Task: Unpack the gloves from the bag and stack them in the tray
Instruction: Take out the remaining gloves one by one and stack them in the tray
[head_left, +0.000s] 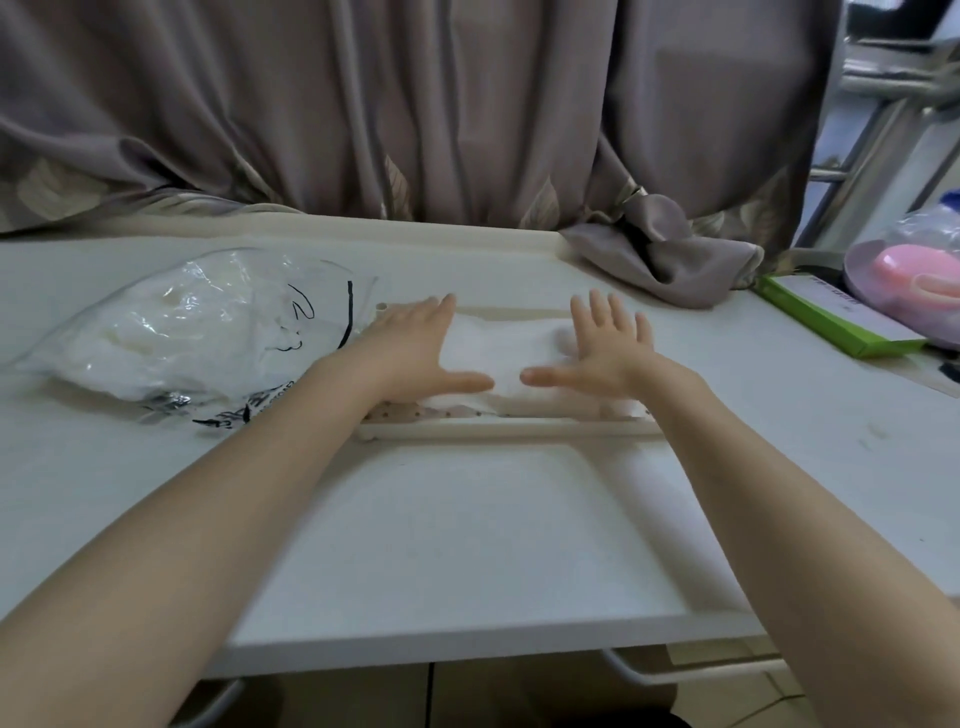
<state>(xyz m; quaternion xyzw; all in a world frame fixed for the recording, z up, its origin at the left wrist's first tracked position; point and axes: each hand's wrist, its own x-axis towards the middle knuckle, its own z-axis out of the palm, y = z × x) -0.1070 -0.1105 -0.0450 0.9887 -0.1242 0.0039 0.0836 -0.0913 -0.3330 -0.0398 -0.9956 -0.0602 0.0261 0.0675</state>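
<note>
A flat stack of white gloves (501, 345) lies in a shallow cream tray (509, 427) in the middle of the white table. My left hand (415, 353) lies flat on the stack's left side with fingers straight and thumb spread. My right hand (605, 348) presses flat on the right side, thumb pointing toward the left one. To the left lies a clear plastic bag (197, 332) with black print, still holding white gloves.
A grey-brown curtain (415, 104) hangs behind the table, and a fold of it (670, 260) rests on the far right corner. At the right edge lie a green box (831, 322) and a bowl with pink items (904, 280). The table's front edge (467, 644) is close to me.
</note>
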